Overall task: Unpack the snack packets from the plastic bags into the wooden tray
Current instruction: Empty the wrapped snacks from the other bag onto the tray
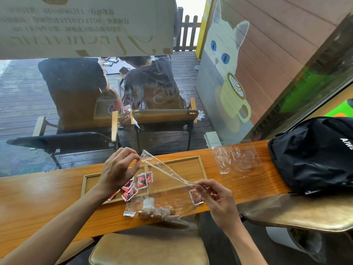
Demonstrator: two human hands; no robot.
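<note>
A clear plastic bag (168, 172) is stretched above the wooden tray (202, 169). My left hand (119, 170) pinches its far top corner. My right hand (215, 197) pinches its near end. Several red snack packets (142, 180) lie in the tray's left compartment. One red packet (194, 197) lies at the tray's near right corner by my right hand. Another clear bag (152, 208) holding brownish snack packets rests on the counter in front of the tray.
An empty clear bag (236, 159) lies flat on the wooden counter (38, 203) right of the tray. A black backpack (315, 155) sits at the far right. Padded stools (149, 249) stand below. Behind the glass, two people sit in chairs.
</note>
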